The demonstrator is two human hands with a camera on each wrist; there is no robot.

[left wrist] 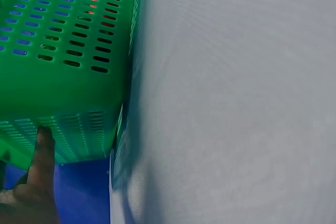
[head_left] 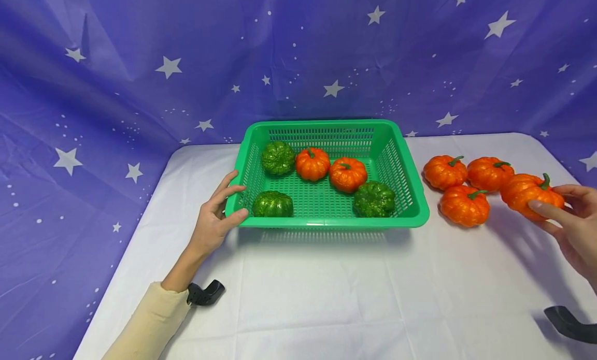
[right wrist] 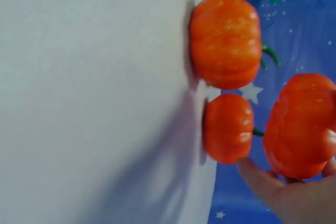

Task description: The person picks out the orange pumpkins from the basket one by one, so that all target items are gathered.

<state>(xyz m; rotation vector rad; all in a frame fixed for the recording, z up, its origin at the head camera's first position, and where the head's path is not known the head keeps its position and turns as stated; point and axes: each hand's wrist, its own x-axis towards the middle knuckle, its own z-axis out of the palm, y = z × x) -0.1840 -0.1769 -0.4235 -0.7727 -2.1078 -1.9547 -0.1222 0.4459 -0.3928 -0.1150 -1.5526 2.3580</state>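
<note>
My right hand (head_left: 576, 225) holds an orange mini pumpkin (head_left: 527, 194) with a green stem, raised off the table, thumb on its near side. In the right wrist view the same pumpkin (right wrist: 302, 127) appears beside two others. Three more orange pumpkins, one of them the nearest pumpkin (head_left: 465, 205), sit in a cluster to its left. My left hand (head_left: 214, 220) rests at the left end of a green plastic basket (head_left: 322, 222), thumb and fingers spread along the rim. One extended finger (left wrist: 43, 156) touches the basket's outer end wall in the left wrist view.
Inside the basket lie two orange pumpkins, one a middle pumpkin (head_left: 348, 174), and three green ones, including a front-right green pumpkin (head_left: 374, 199). A white cloth (head_left: 326, 298) covers the table. Behind hangs a purple-blue curtain (head_left: 298, 54) with white stars.
</note>
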